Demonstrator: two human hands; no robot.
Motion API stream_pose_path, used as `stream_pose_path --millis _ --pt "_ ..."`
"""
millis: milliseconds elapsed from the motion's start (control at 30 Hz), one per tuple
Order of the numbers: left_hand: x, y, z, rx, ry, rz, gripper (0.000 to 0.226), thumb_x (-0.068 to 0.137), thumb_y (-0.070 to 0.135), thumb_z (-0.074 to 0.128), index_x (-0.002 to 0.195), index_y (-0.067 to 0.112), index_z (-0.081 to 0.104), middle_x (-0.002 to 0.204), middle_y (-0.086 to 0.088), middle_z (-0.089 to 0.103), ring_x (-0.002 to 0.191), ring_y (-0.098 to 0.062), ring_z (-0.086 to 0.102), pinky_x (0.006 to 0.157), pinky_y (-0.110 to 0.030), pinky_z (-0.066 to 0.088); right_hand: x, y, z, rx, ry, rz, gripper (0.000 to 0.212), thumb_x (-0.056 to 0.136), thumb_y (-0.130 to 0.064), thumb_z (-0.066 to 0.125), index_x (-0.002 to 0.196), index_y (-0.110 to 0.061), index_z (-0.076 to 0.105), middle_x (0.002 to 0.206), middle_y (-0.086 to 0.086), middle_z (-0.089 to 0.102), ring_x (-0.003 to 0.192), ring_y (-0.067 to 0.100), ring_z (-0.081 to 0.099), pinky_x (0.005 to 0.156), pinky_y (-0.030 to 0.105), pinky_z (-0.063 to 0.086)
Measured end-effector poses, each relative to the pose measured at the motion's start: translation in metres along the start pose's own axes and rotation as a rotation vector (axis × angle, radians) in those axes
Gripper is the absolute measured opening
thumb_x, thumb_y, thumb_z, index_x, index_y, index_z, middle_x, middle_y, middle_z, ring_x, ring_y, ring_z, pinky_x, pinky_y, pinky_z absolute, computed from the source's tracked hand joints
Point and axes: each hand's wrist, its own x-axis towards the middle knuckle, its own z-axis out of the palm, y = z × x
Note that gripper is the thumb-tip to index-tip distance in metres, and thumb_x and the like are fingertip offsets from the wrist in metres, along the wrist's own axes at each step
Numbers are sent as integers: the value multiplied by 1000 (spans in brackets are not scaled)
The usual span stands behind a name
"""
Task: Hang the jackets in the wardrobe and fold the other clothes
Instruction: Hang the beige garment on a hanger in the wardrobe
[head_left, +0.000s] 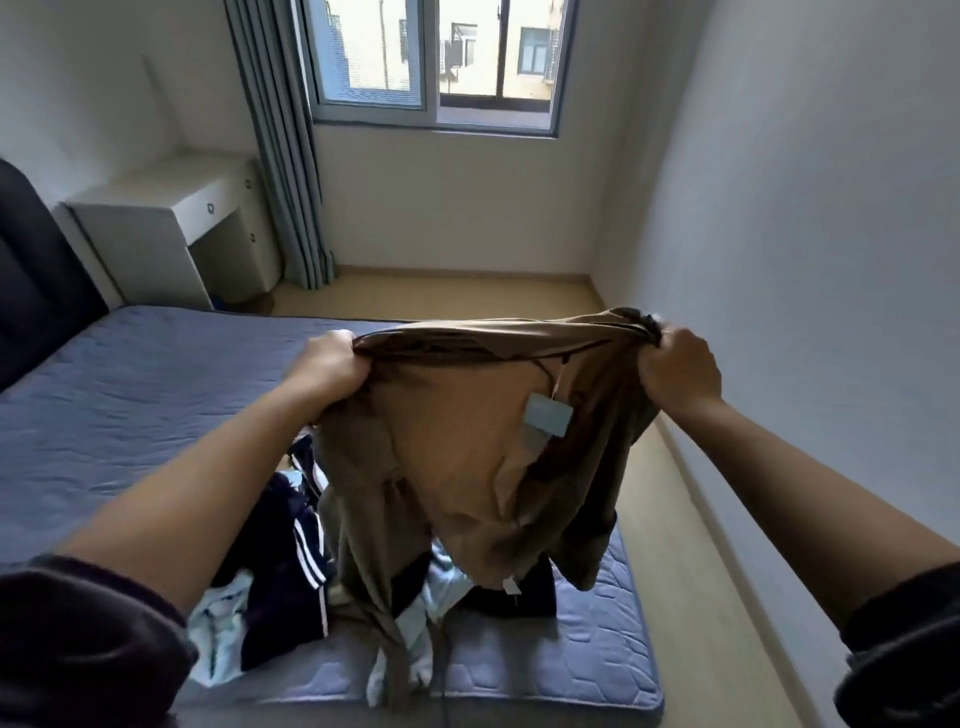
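While we look down from the head view, we hold a brown garment (467, 457) up over the blue bed (130, 405). Our left hand (332, 366) grips one top corner in a fist, and our right hand (675, 371) grips the other. A pale tag (548, 413) hangs on it. Under it, on the bed, lie dark striped clothes (291, 561) and a light blue one (223, 623).

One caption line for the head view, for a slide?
Left hand and right hand grip a brown garment above the bed.
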Motion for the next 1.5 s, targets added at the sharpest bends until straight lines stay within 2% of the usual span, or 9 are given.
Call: stream_pose_path --millis 133,267,533,800,933,1033,1133,1267,1500 --pt "-50 25 -15 -153 -35 -25 17 91 19 51 87 8 63 89 -17 63 85 -30 61 70 -35 49 -26 0 -37 344 -89 70 22 81 -12 42 62 -18 51 65 1 54 76 28 52 62 30 37" --pt "-89 62 -34 -641 -66 -180 22 95 11 48 75 5 55 53 -9 58 34 -14 52 32 -17 42 -43 -21 -63 783 -246 160 30 88 4 40 96 -8 67 94 17 66 87 30 63 80 41 55" --pt "-69 114 -84 -909 -161 -237 29 97 24 47 71 13 50 37 0 55 30 -10 54 32 -19 44 -6 -70 -82 1199 -273 230 21 89 6 44 86 -6 61 68 8 62 50 14 62 46 21 51" --pt "92 84 2 -841 -369 -364 27 100 14 38 76 9 49 41 0 58 51 -12 58 59 -22 46 87 -57 66 896 -271 420 17 86 0 54 79 -14 62 69 3 61 41 5 58 45 19 50" --pt "181 54 74 -881 -357 -414 24 94 6 45 71 7 52 41 0 56 37 -10 55 41 -17 47 135 -37 163 885 -279 474 28 85 4 58 106 -14 63 92 9 63 68 16 63 53 25 57" --pt "227 28 133 -891 -347 -406 14 88 8 56 101 2 57 83 -12 67 70 -18 67 56 -25 54 143 -14 231 858 -404 540 64 84 8 61 140 -11 38 115 16 55 92 30 64 69 36 59" --pt "237 -16 198 -732 -355 -458 58 86 17 63 137 10 36 126 -17 53 113 -28 56 89 -45 49 118 18 294 758 -528 638 68 88 6 57 146 -14 29 115 11 49 87 24 59 76 39 53" --pt "210 -92 283 -560 -437 -520 19 85 10 58 104 15 57 82 -7 59 71 -18 58 66 -32 47 55 70 367 561 -670 739 52 90 3 48 139 -11 38 102 7 55 78 21 57 64 31 48" --pt "124 -199 405 -441 -575 -693 15 88 8 47 80 16 58 75 -3 67 57 -13 59 50 -22 41 -46 168 458 309 -824 850 29 91 -8 50 119 -15 52 104 3 61 83 20 64 75 38 56"
